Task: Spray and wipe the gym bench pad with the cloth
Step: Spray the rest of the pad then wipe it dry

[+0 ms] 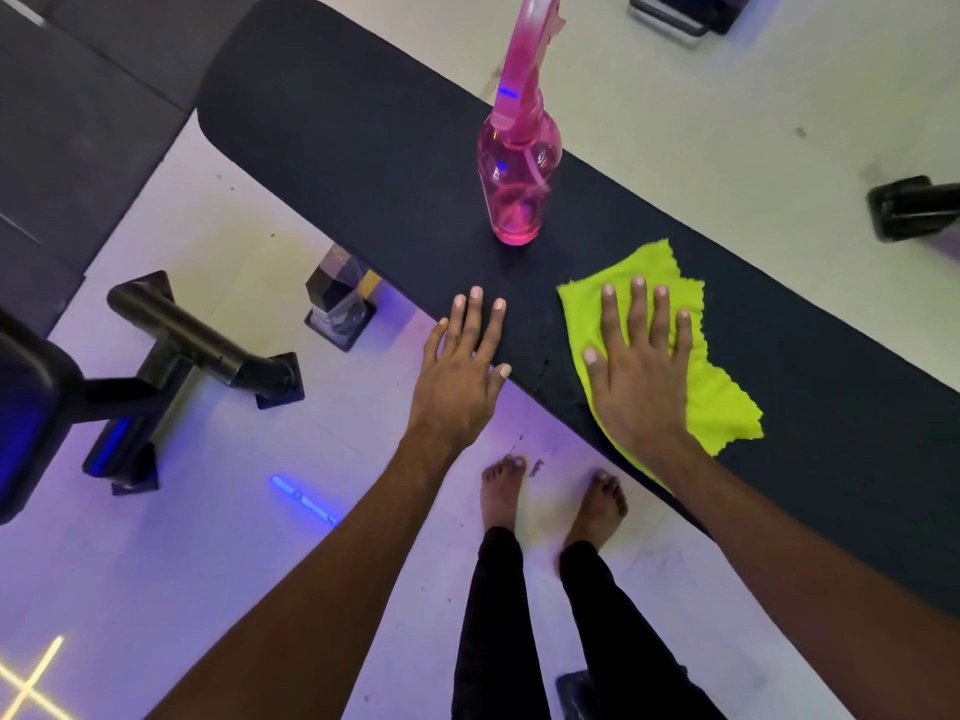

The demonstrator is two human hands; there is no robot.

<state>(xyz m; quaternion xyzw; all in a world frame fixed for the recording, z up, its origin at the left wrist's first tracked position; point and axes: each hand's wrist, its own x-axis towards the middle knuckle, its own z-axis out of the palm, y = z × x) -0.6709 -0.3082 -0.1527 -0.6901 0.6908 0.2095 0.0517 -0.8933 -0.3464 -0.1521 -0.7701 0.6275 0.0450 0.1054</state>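
Note:
A long black bench pad (332,127) runs diagonally from the upper left to the lower right. A pink spray bottle (518,174) stands upright on its middle, untouched by either hand. Just right of the bottle a lime-green cloth (722,402) lies spread on the pad. My right hand (641,366) presses flat on the cloth with straight, spread fingers. My left hand (465,363) rests flat with straight fingers on the pad's near edge, left of the cloth and below the bottle.
Black bench frame legs (208,345) and a support post (340,298) stand on the pale floor at the left. My bare feet (550,501) are by the pad's near edge. Dark equipment (911,207) sits at the right and top right (680,10).

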